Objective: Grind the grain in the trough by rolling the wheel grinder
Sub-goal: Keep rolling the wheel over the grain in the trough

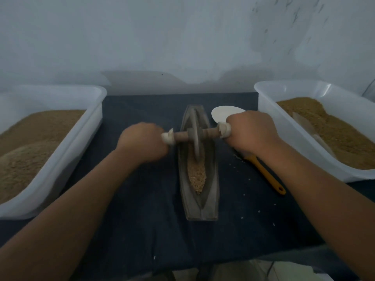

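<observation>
My left grip (pixel 145 141) and right grip (pixel 250 131) clamp the wheel grinder's (pixel 195 136) axle ends, wheel standing in the trough (pixel 213 179) on grain (pixel 196 173).

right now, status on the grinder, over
Gripping the axle ends: left hand, right hand. Wheel grinder mid trough, grain on the near side. Wheel's path unblocked; orange-handled tool lies beside the trough.
</observation>
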{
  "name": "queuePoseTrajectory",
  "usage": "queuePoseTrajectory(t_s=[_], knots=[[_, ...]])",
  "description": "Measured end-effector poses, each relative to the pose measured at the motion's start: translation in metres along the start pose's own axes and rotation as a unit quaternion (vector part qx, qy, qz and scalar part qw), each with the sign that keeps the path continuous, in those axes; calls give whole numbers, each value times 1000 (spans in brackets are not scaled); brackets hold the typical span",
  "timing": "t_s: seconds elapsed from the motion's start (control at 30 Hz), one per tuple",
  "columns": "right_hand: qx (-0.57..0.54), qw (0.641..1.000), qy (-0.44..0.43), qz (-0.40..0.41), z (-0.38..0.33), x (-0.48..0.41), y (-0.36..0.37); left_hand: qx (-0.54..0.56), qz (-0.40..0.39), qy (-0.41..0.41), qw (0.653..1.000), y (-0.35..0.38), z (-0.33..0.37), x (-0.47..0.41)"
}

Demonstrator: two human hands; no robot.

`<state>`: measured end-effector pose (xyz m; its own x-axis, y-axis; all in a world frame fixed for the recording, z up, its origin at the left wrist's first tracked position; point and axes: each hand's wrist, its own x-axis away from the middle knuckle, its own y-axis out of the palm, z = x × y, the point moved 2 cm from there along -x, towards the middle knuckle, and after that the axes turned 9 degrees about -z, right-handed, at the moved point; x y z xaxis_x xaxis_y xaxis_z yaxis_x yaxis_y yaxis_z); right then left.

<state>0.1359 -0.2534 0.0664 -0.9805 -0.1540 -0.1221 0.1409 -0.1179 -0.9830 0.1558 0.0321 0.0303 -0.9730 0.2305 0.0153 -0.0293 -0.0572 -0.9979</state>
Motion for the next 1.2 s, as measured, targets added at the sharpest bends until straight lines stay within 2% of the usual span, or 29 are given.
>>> queuePoseTrajectory(t_s=[0.1,0.23,0.37,0.43,0.6,0.67,0.73,0.8,0.97,1.03,1.2], knots=[[-15,999,30,-5,-2,-7,-3,-13,22,-5,1000,-12,6,-21],[-67,996,13,-62,0,24,2,-31,-7,45,998,-11,4,3],[-48,997,-22,-52,7,63,10,-65,4,84,994,0,-5,40],[-44,998,-22,-46,8,59,15,-69,14,75,995,1,-5,39],[-54,997,41,-28,9,-2,22,-65,37,18,997,-23,13,-15],[-60,997,55,-10,8,-13,24,-64,42,14,997,-32,18,-26],[-55,996,67,-33,8,-8,25,-68,35,26,997,-32,19,-22],[-42,997,51,-36,9,11,26,-75,29,41,996,-26,17,-5],[-14,996,-60,65,7,64,10,-52,35,56,996,0,-3,49],[8,996,-72,61,7,59,10,-41,54,45,997,6,-4,53],[-11,999,11,50,5,3,17,-35,54,-1,998,-12,7,-1]])
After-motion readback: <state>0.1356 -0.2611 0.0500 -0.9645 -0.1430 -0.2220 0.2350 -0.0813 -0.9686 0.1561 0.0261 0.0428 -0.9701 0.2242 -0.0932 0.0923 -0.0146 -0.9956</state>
